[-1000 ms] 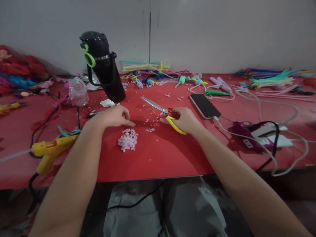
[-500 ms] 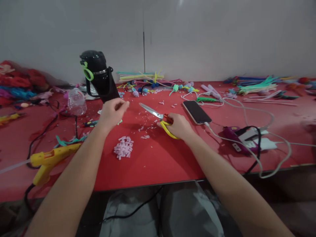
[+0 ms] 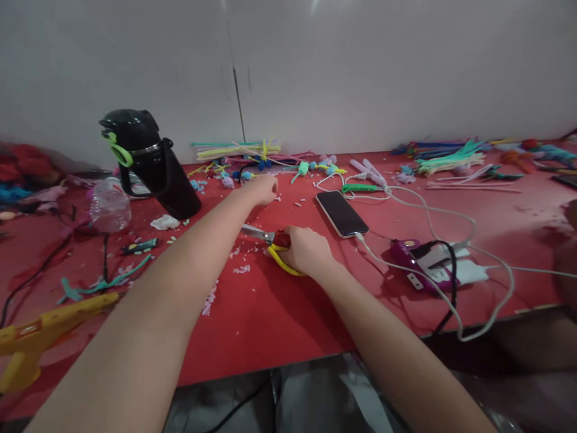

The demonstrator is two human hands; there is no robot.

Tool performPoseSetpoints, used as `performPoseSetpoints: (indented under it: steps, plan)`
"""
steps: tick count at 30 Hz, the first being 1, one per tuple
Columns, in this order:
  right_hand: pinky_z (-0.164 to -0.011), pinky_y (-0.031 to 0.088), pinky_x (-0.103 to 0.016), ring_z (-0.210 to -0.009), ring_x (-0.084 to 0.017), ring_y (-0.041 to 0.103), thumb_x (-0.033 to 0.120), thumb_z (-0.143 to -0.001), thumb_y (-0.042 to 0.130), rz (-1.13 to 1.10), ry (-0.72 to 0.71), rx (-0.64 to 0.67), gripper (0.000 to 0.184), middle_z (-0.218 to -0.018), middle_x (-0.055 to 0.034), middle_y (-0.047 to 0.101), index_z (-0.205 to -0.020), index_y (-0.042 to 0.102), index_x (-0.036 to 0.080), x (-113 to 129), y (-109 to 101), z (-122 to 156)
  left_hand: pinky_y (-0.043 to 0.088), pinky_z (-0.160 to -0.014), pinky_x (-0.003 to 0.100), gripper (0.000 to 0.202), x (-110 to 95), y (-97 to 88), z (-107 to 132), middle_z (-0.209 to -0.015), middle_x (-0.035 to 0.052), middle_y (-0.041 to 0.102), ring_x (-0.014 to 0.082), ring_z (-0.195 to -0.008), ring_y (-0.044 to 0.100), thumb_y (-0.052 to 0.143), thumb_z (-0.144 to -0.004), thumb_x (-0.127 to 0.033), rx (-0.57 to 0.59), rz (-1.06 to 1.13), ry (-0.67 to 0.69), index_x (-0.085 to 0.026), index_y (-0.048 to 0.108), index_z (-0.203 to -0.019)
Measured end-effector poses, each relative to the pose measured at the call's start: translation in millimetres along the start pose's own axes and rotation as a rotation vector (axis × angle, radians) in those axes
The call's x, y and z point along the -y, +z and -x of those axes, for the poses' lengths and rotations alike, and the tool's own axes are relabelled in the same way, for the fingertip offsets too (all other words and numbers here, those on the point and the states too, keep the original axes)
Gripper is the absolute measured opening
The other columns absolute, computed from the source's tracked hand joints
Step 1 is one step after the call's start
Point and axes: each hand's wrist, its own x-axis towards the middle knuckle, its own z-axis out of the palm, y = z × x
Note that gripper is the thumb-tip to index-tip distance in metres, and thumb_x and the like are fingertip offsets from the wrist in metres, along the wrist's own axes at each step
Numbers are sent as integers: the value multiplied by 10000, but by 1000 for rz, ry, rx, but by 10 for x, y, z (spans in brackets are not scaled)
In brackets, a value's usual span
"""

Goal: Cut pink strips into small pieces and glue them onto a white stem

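Note:
My right hand grips a pair of scissors by its red and yellow handles, low over the red table. Its blades point left, and my left forearm hides their tips. Farther back, my left hand reaches down with curled fingers beside small pale pink bits; whatever lies between the fingertips is too small to make out. A heap of cut pink pieces is partly covered by my left forearm. More pink snippets are scattered left of the scissors handles.
Left of my hands stand a black tumbler and a clear plastic bottle, with a yellow glue gun nearer me. A phone and a purple power strip with cables lie right. Pipe cleaners lie along the back.
My left hand has moved away and to the right, from beside the tumbler to the pink bits. My right hand keeps hold of the scissors. The camera view has shifted.

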Motion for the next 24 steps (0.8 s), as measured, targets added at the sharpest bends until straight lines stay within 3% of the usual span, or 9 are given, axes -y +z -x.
performPoseSetpoints:
  steps: [4, 7, 10, 12, 15, 18, 21, 24]
  plan:
    - [-700, 504, -355, -888, -311, 710, 710, -790, 611, -11, -16, 2, 549, -984, -140, 729, -1033, 659, 220, -11, -17, -7, 467, -910, 310, 167, 23, 202, -150, -1011, 97, 737, 214, -965, 663, 742, -737, -263, 10, 16, -63, -196, 728, -889]
    - [-676, 495, -359, -868, -318, 704, 696, -796, 609, -39, -28, 21, 530, -979, -155, 724, -1018, 657, 217, -18, -27, -13, 469, -854, 325, 72, 90, 249, -176, -905, 105, 721, 222, -895, 656, 704, -764, -248, -2, 24, -58, -178, 685, -769]
    - [-661, 483, -361, -859, -323, 697, 655, -803, 612, -62, -24, 21, 475, -972, -161, 721, -992, 656, 221, -29, -5, -21, 461, -787, 342, 106, 161, 136, -128, -741, 82, 666, 227, -782, 630, 701, -752, -208, -105, 116, -95, -180, 625, -684]
    - [-661, 477, -362, -865, -326, 694, 635, -803, 614, -77, -4, 2, 447, -974, -160, 721, -969, 652, 221, -44, 17, -30, 454, -773, 336, 123, 218, -34, -4, -671, 50, 617, 216, -746, 602, 728, -730, -191, -259, 230, -94, -188, 612, -691]
    - [-655, 467, -365, -882, -339, 685, 645, -788, 622, -118, 64, -43, 456, -975, -164, 715, -933, 635, 212, -85, 17, -52, 457, -773, 319, 89, 296, -330, 406, -677, 28, 600, 177, -729, 575, 709, -762, -173, -430, 356, -35, -185, 620, -756]
    - [-629, 439, -340, -833, -302, 668, 592, -780, 661, -239, 127, -107, 400, -896, -138, 697, -865, 604, 205, -122, -35, -85, 481, -767, 299, 63, 290, -490, 1036, -767, 30, 646, 144, -730, 585, 682, -807, -198, -468, 451, 43, -174, 628, -828]
    - [-589, 407, -309, -688, -221, 612, 566, -759, 697, -557, 77, -119, 392, -730, -65, 627, -770, 542, 206, -97, -77, -98, 509, -740, 289, 133, 192, -428, 1622, -816, 34, 674, 137, -734, 611, 694, -824, -286, -420, 560, 103, -169, 636, -849]
    - [-622, 455, -303, -644, -172, 593, 601, -706, 736, -1022, -98, 20, 459, -699, -29, 599, -743, 495, 212, 3, -42, -69, 531, -744, 282, 179, 94, -244, 1933, -817, 34, 679, 134, -747, 628, 701, -832, -331, -376, 627, 121, -169, 630, -858]
